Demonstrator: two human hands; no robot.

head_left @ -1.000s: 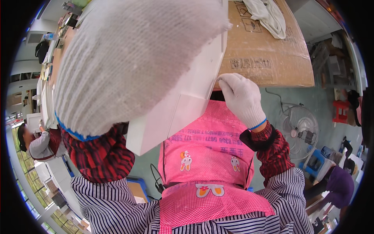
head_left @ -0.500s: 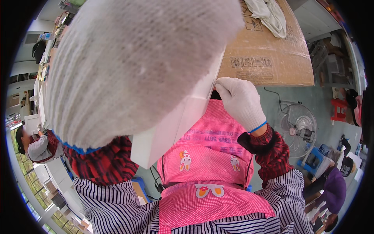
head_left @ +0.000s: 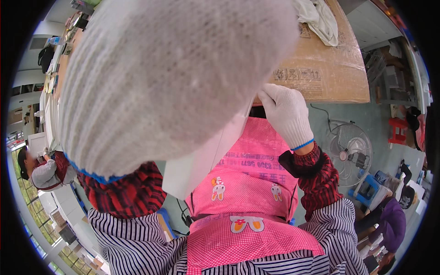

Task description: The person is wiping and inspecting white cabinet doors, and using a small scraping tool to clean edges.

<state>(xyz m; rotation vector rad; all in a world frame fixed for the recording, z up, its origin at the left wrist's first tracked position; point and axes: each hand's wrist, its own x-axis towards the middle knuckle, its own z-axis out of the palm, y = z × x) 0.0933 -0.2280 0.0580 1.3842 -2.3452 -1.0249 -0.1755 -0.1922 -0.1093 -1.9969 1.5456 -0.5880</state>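
Observation:
My left hand, in a white knitted glove with a blue cuff, looms very close and fills the upper left. Its fingers are hidden, so I cannot tell whether it grips anything. Beneath it slants a smooth white flat-sided piece, like a long box or panel; most of it is covered by the glove. My right hand, gloved the same way, is closed in a pinch by the far end of the white piece. Whatever lies between its fingertips is too small or hidden to make out.
A large film-wrapped cardboard box stands ahead on the right, with a pale cloth on top. A floor fan and a blue stool are to my right. People sit at far left and lower right.
My left hand has shifted slightly right and now covers more of the white piece. The near end of that piece has also moved a little right. My right hand remains pinched, slightly higher.

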